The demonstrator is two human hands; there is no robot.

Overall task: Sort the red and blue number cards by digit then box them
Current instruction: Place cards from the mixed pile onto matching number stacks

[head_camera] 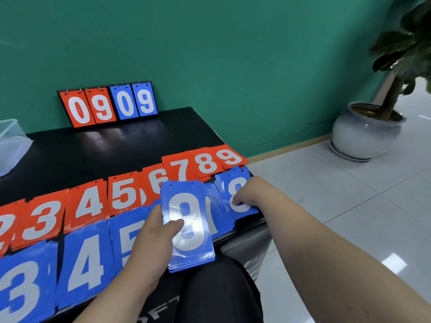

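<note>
On the black table a row of red card piles runs from 2 at the left to 9 at the right. Below it lie blue piles showing 3, 4, 5 and more. My left hand grips a stack of blue cards with a 9 on top, thumb across its face. My right hand rests its fingers on the blue 8 pile near the table's right end.
A flip scoreboard reading 09 09 leans on the green wall at the back. A clear plastic box stands at the far left edge. A potted plant is on the tiled floor to the right. My dark-clothed lap sits below the table's front edge.
</note>
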